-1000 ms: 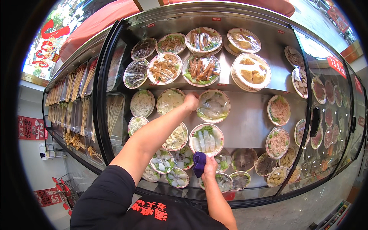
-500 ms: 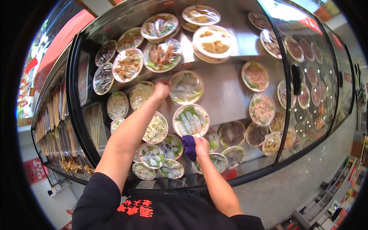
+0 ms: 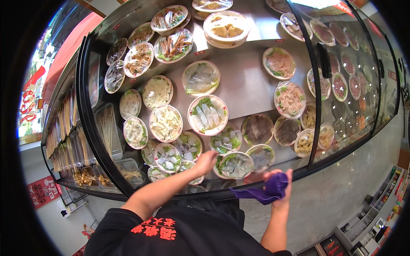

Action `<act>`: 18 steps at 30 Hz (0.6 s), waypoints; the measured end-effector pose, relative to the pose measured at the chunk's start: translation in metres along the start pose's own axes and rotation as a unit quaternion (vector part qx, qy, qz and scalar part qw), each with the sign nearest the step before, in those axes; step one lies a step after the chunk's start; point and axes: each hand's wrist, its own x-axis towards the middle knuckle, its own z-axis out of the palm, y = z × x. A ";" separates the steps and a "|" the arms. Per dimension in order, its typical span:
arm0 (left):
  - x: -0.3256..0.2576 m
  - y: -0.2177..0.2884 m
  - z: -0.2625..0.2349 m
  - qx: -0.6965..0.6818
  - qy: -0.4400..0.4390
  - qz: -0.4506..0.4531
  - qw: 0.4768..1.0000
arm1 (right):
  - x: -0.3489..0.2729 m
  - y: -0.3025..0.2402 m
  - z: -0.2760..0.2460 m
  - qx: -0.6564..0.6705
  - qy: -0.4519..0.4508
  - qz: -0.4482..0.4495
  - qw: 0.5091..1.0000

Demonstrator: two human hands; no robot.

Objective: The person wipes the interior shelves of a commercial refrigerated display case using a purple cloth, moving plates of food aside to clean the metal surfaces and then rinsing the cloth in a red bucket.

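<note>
The left hand (image 3: pixel 206 163) hangs near the front of a glass-fronted case (image 3: pixel 245 101), fingers loosely curled; whether it grips anything cannot be told. It is just left of a film-covered plate of pale pieces (image 3: pixel 237 165). To the right, the right hand (image 3: pixel 286 193) is partly closed around a bunched purple cloth (image 3: pixel 273 187), one end trailing left. Farther in, a plate of pale slices on greens (image 3: pixel 208 115) sits just right of a plate of cream-coloured strips (image 3: pixel 166 123).
</note>
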 end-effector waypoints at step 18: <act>0.035 0.067 -0.024 -0.105 -0.063 -0.008 0.992 | -0.014 -0.058 -0.022 -0.034 0.138 -0.028 0.989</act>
